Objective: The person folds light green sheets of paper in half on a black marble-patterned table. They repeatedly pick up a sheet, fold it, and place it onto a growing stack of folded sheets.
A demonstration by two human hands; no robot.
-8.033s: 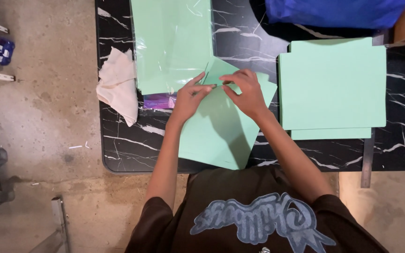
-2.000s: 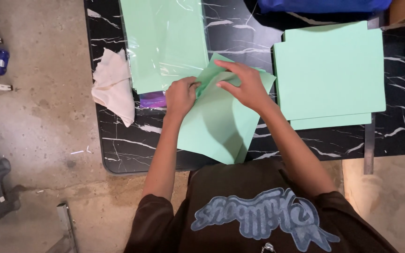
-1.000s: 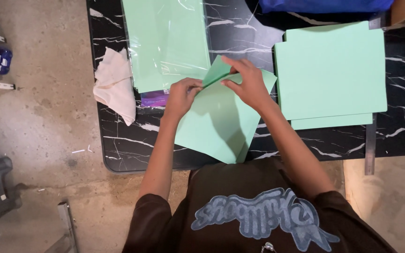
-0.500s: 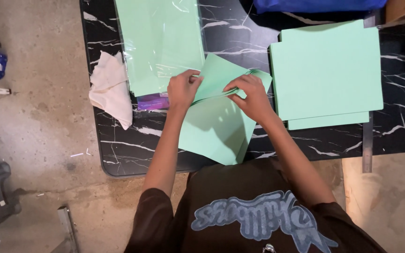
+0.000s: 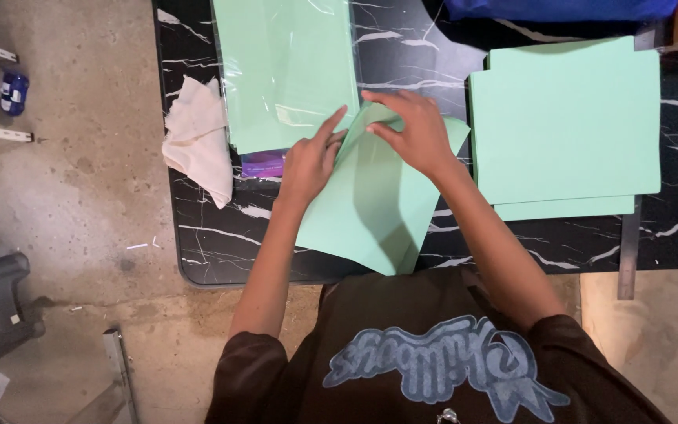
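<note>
A mint green sheet of paper (image 5: 370, 212) lies turned at an angle on the black marble table (image 5: 213, 243), its upper part folded over. My left hand (image 5: 313, 157) presses on the sheet's left edge with fingers spread. My right hand (image 5: 411, 129) grips the folded top flap near the crease. A purple object (image 5: 263, 164) peeks out just left of my left hand.
A clear plastic pack of green sheets (image 5: 288, 71) lies at the upper left. A stack of green sheets (image 5: 566, 126) sits at the right. A crumpled white cloth (image 5: 196, 145) rests near the table's left edge. Blue fabric (image 5: 559, 8) is at the top.
Both hands have shifted along the fold of the angled sheet, the right hand moving up toward the top flap while the left stays on the left edge.
</note>
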